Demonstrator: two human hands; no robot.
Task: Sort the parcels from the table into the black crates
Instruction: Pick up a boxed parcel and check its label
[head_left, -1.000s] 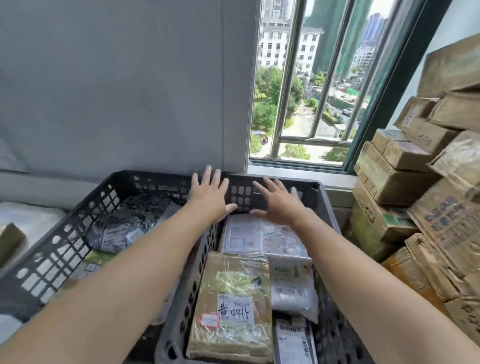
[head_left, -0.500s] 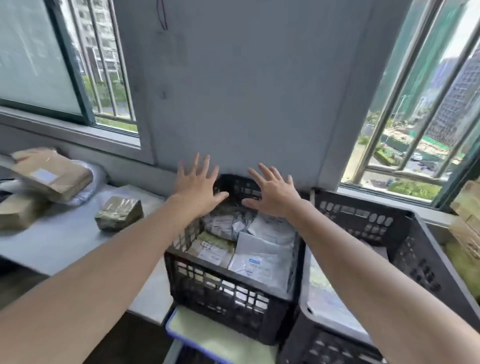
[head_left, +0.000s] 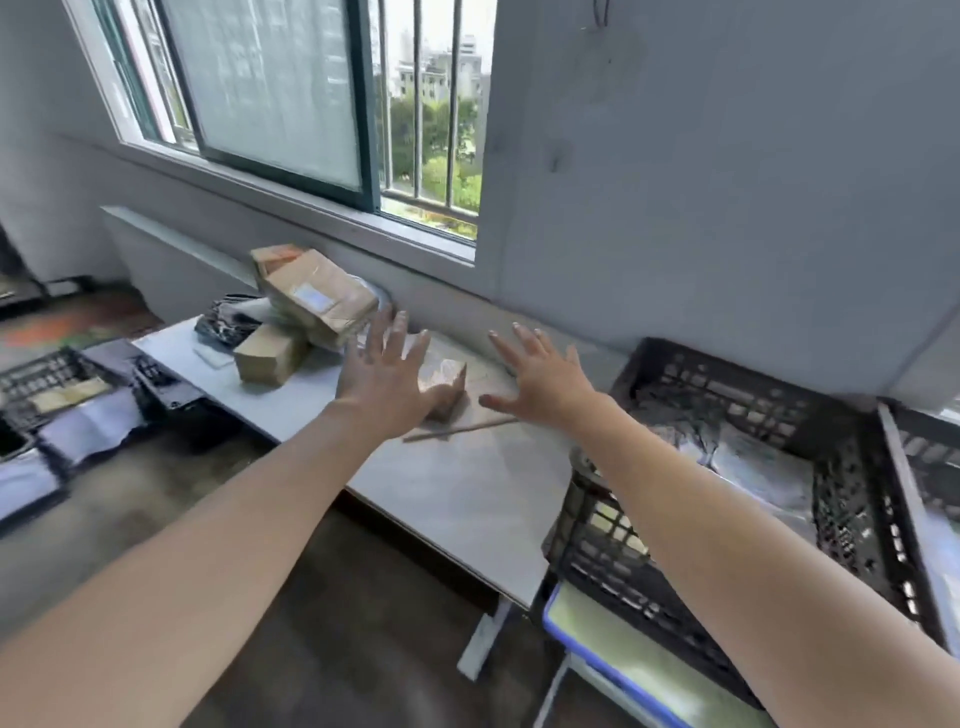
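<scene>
Beside the right end of the table (head_left: 467, 493) stands a black crate (head_left: 675, 587). A pile of parcels (head_left: 317, 296) lies at the table's far left. Above its middle, the left hand (head_left: 387, 379) and right hand (head_left: 540, 379), fingers spread wide and empty, flank a small parcel (head_left: 447, 376).

I get soft daylight from the barred window (head_left: 431, 130) across the pale grey counter (head_left: 467, 493), with faint shadows. Blur smears the black plastic crate (head_left: 649, 571) and the floor (head_left: 156, 493). Wide-angle bending stretches the bottom edge.
</scene>
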